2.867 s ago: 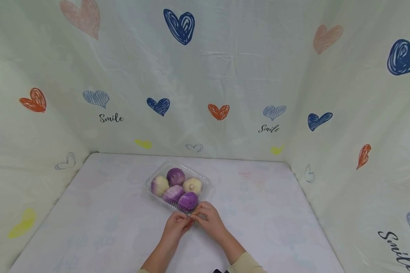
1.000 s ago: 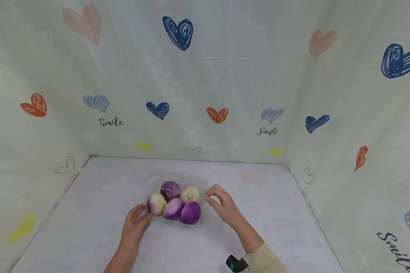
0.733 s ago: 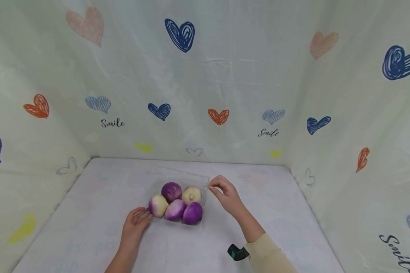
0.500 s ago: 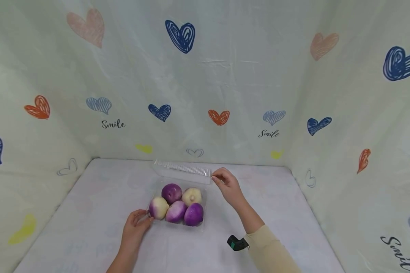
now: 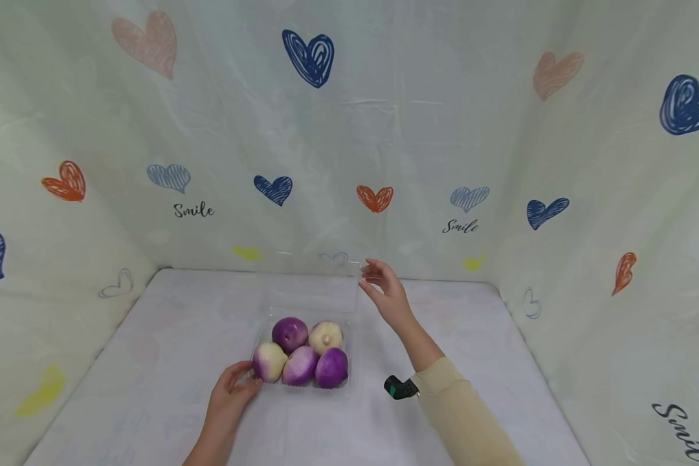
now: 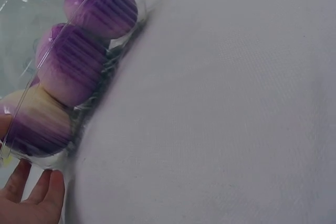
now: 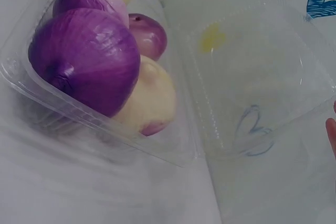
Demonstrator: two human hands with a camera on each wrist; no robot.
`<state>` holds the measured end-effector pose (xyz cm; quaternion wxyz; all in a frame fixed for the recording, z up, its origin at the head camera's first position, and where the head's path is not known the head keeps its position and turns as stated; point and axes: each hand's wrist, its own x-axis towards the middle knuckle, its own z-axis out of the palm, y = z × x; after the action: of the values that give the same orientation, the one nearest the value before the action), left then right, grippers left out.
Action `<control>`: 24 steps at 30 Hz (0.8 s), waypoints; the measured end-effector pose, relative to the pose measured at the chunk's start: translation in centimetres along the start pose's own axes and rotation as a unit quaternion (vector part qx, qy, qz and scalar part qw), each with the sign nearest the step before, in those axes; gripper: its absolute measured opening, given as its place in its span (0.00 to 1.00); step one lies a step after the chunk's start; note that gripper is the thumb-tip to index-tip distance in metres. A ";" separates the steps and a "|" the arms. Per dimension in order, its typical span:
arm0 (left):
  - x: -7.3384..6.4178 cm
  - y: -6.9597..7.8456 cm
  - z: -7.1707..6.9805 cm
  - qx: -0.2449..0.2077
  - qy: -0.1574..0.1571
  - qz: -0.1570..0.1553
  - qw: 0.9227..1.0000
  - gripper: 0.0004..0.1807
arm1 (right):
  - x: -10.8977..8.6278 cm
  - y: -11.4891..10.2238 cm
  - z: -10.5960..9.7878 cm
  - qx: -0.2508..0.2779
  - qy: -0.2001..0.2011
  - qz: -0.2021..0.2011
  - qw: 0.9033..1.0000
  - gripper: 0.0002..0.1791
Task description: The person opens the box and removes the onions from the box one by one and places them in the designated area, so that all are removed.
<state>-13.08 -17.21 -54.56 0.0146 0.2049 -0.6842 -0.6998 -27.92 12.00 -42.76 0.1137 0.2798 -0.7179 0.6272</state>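
A clear plastic clamshell container (image 5: 351, 372) sits on the table, with several round purple and cream onion-like vegetables (image 5: 299, 366) inside. Its see-through lid (image 5: 317, 291) stands raised at the back, hinged along the far side. At the near left corner my left hand (image 5: 228, 395) holds the container, its fingers (image 6: 52, 190) against the outer side wall. My right hand (image 5: 387, 294) is up beside the lid's right end, fingers apart and fairly straight, fingertips right at the lid's edge. Only bits of the right fingertips (image 7: 332, 132) enter the right wrist view.
A white cloth covers the table (image 5: 151, 375). Behind and on both sides hangs a pale curtain (image 5: 408, 149) printed with hearts and "Smile". The raised lid overlaps the back curtain in the head view. A black device (image 5: 400, 388) is at my right sleeve.
My hands have parted from the container's near corner. The lid has swung up and back with my right hand; its fingers have since loosened from a pinch. My left hand has kept to the left corner.
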 end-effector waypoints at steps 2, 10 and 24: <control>-0.3 -0.1 -0.2 0.002 -0.002 -0.001 1.000 0.32 | 0.3 0.3 0.0 0.000 0.000 -0.003 1.000 0.26; -1.4 -0.7 -0.8 0.025 -0.008 -0.018 1.000 0.34 | 1.2 1.5 -0.1 -0.029 -0.012 0.054 0.998 0.30; -3.0 -1.9 -1.3 0.031 -0.004 -0.001 0.999 0.34 | 1.9 7.2 0.4 -0.045 -0.020 0.145 0.988 0.38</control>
<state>-9.49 -17.43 -55.55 0.0047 0.2026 -0.7057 -0.6789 -33.35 11.53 -47.85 0.0201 0.1800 -0.7802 0.5988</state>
